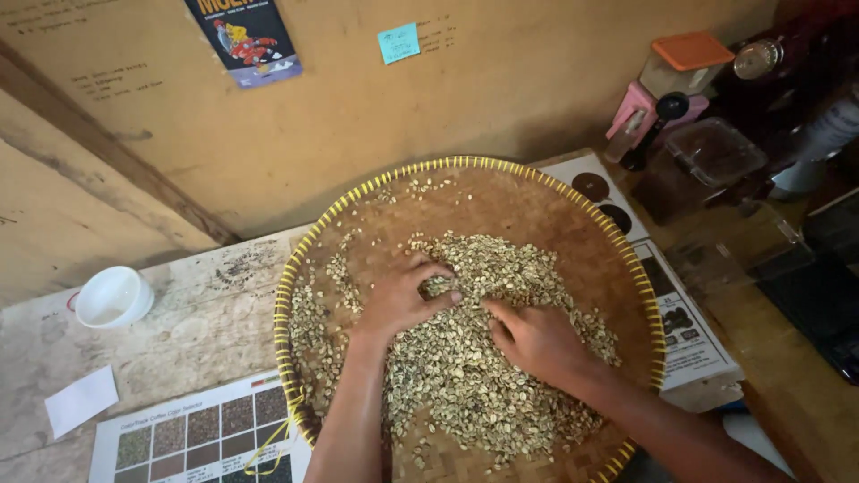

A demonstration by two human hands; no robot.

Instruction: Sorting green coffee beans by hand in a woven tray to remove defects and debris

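A wide round woven tray [537, 201] with a yellow rim lies on the table, spread with pale green coffee beans [474, 376]. My left hand [400, 298] rests palm down on the beans near the tray's middle, fingers curled into the pile. My right hand [534, 342] lies just to its right, also on the beans, fingers pointing toward the left hand. Neither hand visibly holds anything; both touch the loose beans.
A small white bowl [114, 297] stands at the left on the worn table. A white paper slip [81, 400] and a printed colour chart [201, 438] lie at the front left. Another printed sheet [689, 331] lies under the tray's right side. Containers and an orange-lidded jar [684, 63] crowd the back right.
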